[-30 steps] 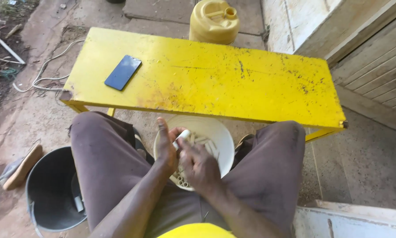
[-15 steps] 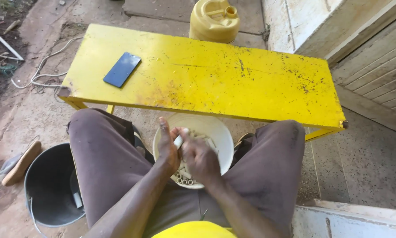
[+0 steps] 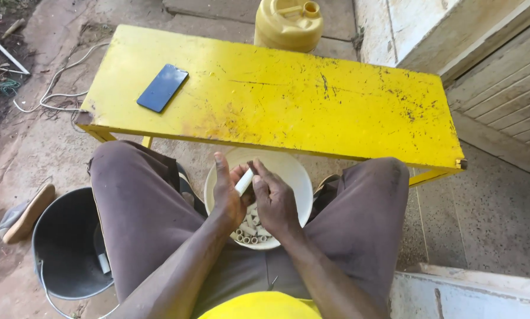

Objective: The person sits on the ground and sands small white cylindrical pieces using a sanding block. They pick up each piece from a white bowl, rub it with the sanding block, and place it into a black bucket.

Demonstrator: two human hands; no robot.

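Note:
A short white tube [image 3: 245,181] is gripped between both of my hands, over a white bowl [image 3: 293,172] that sits between my knees. My left hand [image 3: 227,195] wraps the tube's lower end with the thumb raised. My right hand [image 3: 274,201] pinches its upper part from the right. The bowl holds several short pale tube pieces [image 3: 250,229], partly hidden under my hands.
A scuffed yellow bench [image 3: 312,106] stands just beyond my knees, with a dark phone [image 3: 162,87] lying on its left part. A yellow jerrycan [image 3: 288,23] stands behind it. A dark bucket [image 3: 64,248] is by my left leg, a sandal [image 3: 28,212] beside it.
My hands stay over the bowl and have turned the white tube slightly; the view has shifted a little. Nothing else has moved.

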